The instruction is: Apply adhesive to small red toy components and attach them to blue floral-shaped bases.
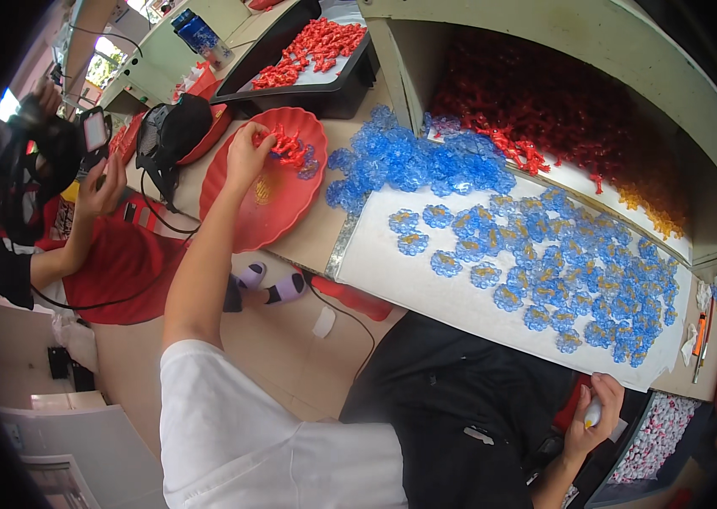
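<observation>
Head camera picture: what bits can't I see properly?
All in the head view:
- Left hand: fingertips too small to tell whether they pinch any red pieces.
- White thing with a yellow tip: mostly hidden by the right hand.
- Red heap in the shelf: shadow hides its back.
- Pink-and-white pieces: too small to tell their shapes.

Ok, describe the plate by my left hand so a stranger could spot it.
Start at the white sheet spread with blue flower-like pieces. Left of it, in front of the black tray, sits a red plate with a scalloped rim. Unlike that angular neighbour, it is rounded, and your left hand is at the red pieces inside it.
</observation>
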`<state>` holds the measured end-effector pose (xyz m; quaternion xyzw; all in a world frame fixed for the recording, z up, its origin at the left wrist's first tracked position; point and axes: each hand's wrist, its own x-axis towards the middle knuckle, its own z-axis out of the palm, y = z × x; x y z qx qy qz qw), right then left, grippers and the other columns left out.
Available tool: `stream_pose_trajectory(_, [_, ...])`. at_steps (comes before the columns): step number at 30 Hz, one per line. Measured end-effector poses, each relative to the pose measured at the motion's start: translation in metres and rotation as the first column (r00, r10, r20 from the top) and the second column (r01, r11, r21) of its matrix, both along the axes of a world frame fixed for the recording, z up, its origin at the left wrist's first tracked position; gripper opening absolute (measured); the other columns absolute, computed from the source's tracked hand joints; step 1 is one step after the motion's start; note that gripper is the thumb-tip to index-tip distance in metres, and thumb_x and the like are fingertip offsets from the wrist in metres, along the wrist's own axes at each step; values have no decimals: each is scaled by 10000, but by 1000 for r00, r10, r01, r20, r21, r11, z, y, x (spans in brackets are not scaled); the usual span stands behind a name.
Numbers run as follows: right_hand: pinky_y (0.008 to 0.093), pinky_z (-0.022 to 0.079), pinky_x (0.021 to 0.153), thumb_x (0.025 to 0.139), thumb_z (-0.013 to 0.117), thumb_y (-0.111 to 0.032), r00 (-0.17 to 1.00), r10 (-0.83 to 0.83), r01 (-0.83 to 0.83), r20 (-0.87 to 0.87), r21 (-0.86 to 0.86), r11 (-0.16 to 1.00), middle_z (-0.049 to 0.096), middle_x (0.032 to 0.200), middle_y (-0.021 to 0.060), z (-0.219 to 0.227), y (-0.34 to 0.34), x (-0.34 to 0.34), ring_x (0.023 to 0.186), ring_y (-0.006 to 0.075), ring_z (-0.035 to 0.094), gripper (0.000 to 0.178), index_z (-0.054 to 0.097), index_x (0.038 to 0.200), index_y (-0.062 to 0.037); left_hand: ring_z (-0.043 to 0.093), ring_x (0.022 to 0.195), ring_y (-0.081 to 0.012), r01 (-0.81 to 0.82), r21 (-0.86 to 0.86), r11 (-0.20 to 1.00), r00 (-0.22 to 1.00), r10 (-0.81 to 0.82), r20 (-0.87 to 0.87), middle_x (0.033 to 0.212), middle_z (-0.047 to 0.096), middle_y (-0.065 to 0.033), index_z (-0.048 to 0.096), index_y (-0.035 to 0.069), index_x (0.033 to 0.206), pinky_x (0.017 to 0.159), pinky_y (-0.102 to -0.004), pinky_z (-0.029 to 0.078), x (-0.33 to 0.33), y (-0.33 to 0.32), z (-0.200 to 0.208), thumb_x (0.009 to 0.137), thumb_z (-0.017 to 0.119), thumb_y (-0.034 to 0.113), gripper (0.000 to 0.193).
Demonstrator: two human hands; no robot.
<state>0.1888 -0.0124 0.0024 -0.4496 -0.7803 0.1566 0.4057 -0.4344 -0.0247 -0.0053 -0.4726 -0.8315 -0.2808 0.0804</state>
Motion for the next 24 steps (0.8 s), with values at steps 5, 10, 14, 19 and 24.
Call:
stream_pose_trajectory(5, [322,441,697,723,605,41,1000,-24,24,2,2,1000,568,850,156,0,1,7,769,270,554,163,578,883,22,513,1005,-269,210,-53,976,976,-212,-41,1081,528,-138,517,76,1112,864,-341,406,2,-12,15,704,630,106,424])
stream_pose_trajectory(10, [307,458,651,682,643,58,999,19,-19,-50,-15,1000,572,843,149,7,5,3,726,263,562,206,585,873,5,473,1070,-292,191,-24,981,937,-190,-293,1137,514,-144,480,47,1160,923,-358,347,22,-21,36,722,597,48,454])
stream_pose_trajectory(14, [236,394,573,687,610,73,993,29,-39,-118,-88,995,520,869,112,6,4,7,662,152,472,262,555,932,-1,499,1005,-267,315,202,928,906,-230,-356,1042,566,-118,549,34,1063,875,-354,365,162,19,74,740,587,30,325])
stream_pose_trajectory(19, [268,378,642,624,466,108,894,75,-160,-441,-158,974,423,937,153,-11,7,16,675,148,419,510,331,1093,-38,539,912,-281,776,15,630,616,-754,-229,943,593,-110,588,18,962,811,-343,406,294,91,82,726,601,12,237])
stream_pose_trajectory(24, [307,393,681,613,422,66,890,148,-250,-432,-190,949,375,1030,188,-10,-1,31,700,161,448,457,303,1041,-42,557,874,-258,795,-25,607,604,-794,-68,892,590,-85,594,67,961,742,-355,444,364,181,39,704,580,11,264])
